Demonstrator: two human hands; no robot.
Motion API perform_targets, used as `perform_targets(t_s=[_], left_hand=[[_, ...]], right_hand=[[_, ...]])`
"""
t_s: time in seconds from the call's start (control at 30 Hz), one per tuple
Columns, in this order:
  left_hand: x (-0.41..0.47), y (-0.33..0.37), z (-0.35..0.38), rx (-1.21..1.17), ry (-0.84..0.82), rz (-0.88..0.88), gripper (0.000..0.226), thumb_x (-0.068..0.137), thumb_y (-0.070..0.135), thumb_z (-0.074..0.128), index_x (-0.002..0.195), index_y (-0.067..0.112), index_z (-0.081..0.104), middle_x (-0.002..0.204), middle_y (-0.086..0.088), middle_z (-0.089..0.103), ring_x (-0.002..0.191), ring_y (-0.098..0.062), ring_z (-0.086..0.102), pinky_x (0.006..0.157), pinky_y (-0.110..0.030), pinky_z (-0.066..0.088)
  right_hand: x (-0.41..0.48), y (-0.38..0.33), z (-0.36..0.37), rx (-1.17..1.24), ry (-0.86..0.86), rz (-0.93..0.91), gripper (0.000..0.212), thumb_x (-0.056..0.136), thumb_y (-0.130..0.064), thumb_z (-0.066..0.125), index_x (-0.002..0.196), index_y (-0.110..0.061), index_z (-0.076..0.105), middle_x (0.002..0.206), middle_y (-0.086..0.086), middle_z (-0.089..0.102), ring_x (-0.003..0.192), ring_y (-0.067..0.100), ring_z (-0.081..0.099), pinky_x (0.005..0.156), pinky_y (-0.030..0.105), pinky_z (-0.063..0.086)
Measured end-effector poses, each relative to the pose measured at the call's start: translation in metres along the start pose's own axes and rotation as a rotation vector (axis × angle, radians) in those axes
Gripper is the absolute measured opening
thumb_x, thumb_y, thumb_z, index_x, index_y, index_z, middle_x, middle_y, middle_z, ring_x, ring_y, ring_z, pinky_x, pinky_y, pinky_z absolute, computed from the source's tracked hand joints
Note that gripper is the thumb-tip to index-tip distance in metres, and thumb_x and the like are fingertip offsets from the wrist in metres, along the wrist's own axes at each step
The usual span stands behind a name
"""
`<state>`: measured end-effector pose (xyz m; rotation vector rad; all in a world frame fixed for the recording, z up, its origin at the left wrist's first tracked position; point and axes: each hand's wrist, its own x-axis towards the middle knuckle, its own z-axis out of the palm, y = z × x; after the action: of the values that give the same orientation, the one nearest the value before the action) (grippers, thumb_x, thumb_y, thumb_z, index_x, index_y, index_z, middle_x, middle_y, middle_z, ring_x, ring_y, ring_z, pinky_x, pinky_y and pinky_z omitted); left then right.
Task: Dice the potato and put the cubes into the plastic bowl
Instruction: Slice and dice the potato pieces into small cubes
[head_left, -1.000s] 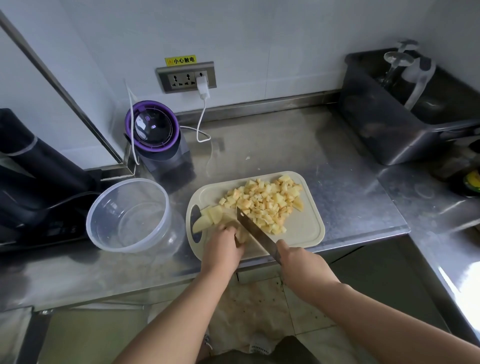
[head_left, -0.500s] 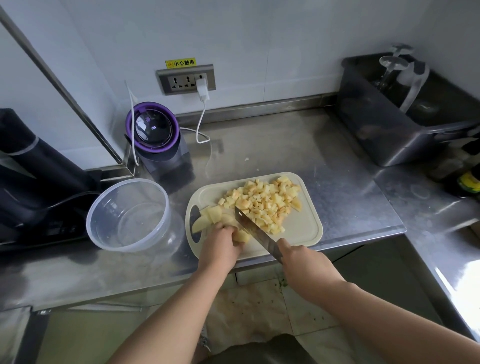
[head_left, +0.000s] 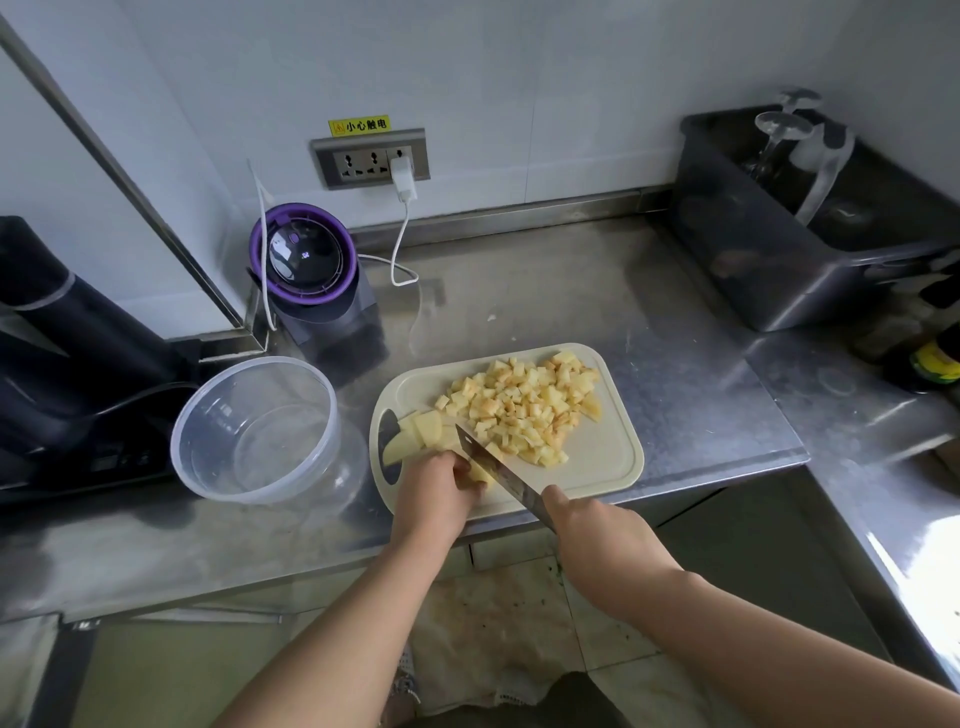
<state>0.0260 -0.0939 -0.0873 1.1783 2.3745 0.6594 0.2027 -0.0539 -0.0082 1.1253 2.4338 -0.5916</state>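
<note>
A cream cutting board (head_left: 602, 457) lies at the counter's front edge. A heap of potato cubes (head_left: 524, 405) covers its far half. Uncut potato slices (head_left: 418, 434) lie by the board's handle hole on the left. My left hand (head_left: 439, 493) holds a stack of potato strips down with curled fingers. My right hand (head_left: 597, 530) grips the handle of a knife (head_left: 498, 470), whose blade rests against the strips just right of my left fingers. The clear plastic bowl (head_left: 208, 415) stands left of the board with nothing in it.
A purple-rimmed blender (head_left: 311, 275) stands behind the bowl, its white cable running to the wall socket (head_left: 371, 158). A dark bin (head_left: 779, 260) with glassware sits at the back right. A dark appliance (head_left: 62, 338) is at far left. Bottles (head_left: 935, 358) stand at the right edge.
The knife blade has shifted slightly left along the strips, and my left hand has edged back with it. The cube heap and bowl stay where they were.
</note>
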Motion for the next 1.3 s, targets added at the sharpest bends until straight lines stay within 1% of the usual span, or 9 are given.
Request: perform_targets(t_s=[0.23,0.4,0.5,0.63,0.77,0.9,1.03,1.17,1.3], left_hand=[[0.002,-0.001,0.003,0.028,0.011,0.033,0.024,0.079,0.028,0.075,0.097,0.013,0.072,0.098,0.001,0.071,0.093,-0.017,0.064,0.082,-0.033,0.052],[0.002,0.0,0.001,0.078,0.019,0.068,0.022,0.083,0.025,0.068,0.1,0.011,0.07,0.101,-0.002,0.068,0.096,-0.02,0.062,0.08,-0.029,0.05],[0.001,-0.002,0.002,0.064,-0.003,0.068,0.017,0.082,0.024,0.07,0.095,0.013,0.07,0.096,0.001,0.068,0.089,-0.016,0.063,0.076,-0.03,0.052],[0.004,-0.002,0.005,0.112,-0.028,0.112,0.017,0.083,0.027,0.071,0.097,0.017,0.067,0.098,0.006,0.065,0.092,-0.012,0.062,0.079,-0.03,0.052],[0.01,0.011,0.01,0.182,0.009,0.128,0.021,0.082,0.034,0.071,0.098,0.02,0.067,0.096,0.005,0.067,0.088,-0.014,0.062,0.081,-0.031,0.051],[0.009,0.016,0.011,0.003,0.004,0.035,0.024,0.08,0.028,0.075,0.101,0.019,0.067,0.096,0.006,0.068,0.087,-0.013,0.064,0.079,-0.033,0.054],[0.008,0.002,-0.004,-0.177,0.0,-0.048,0.025,0.084,0.017,0.072,0.108,0.012,0.065,0.104,0.003,0.066,0.091,-0.012,0.062,0.081,-0.025,0.05],[0.019,-0.022,-0.032,-0.135,0.146,-0.106,0.021,0.089,0.008,0.063,0.11,0.009,0.065,0.11,-0.005,0.066,0.1,-0.021,0.063,0.086,-0.029,0.048],[0.029,-0.029,-0.044,0.042,0.068,-0.122,0.039,0.089,0.008,0.06,0.128,0.012,0.056,0.122,-0.007,0.061,0.109,-0.026,0.059,0.089,-0.035,0.047]], right_hand=[[0.006,-0.003,0.007,-0.04,-0.019,-0.013,0.042,0.087,0.008,0.038,0.122,-0.014,0.035,0.069,0.001,0.043,0.054,0.017,0.041,0.044,0.028,0.03],[0.011,-0.003,0.011,-0.039,-0.042,-0.007,0.043,0.087,0.009,0.038,0.124,-0.014,0.035,0.07,0.0,0.041,0.055,0.016,0.041,0.044,0.026,0.03],[0.013,0.005,0.011,0.001,-0.029,0.025,0.035,0.091,0.003,0.038,0.119,-0.019,0.034,0.071,0.0,0.045,0.056,0.013,0.043,0.044,0.024,0.031],[0.012,0.016,0.013,0.018,0.01,0.067,0.025,0.093,-0.002,0.038,0.099,-0.024,0.027,0.071,0.001,0.047,0.052,0.015,0.04,0.044,0.026,0.029],[0.009,0.026,0.007,0.019,0.052,0.071,0.022,0.096,-0.007,0.04,0.095,-0.025,0.026,0.067,-0.001,0.046,0.049,0.015,0.04,0.044,0.028,0.029],[0.004,0.032,-0.002,0.032,0.073,0.062,0.018,0.097,-0.009,0.039,0.094,-0.023,0.027,0.07,0.001,0.051,0.054,0.02,0.044,0.047,0.031,0.03],[0.004,0.034,-0.004,0.021,0.017,-0.028,0.005,0.102,-0.018,0.037,0.104,-0.023,0.036,0.084,0.006,0.06,0.069,0.024,0.058,0.057,0.034,0.043],[0.017,0.027,0.008,-0.026,-0.035,-0.067,0.018,0.099,-0.015,0.04,0.115,-0.022,0.039,0.085,0.005,0.059,0.072,0.023,0.06,0.063,0.038,0.051],[0.028,0.024,0.008,-0.043,-0.044,-0.062,0.017,0.098,-0.01,0.04,0.111,-0.022,0.038,0.078,0.004,0.054,0.065,0.02,0.054,0.054,0.032,0.043]])
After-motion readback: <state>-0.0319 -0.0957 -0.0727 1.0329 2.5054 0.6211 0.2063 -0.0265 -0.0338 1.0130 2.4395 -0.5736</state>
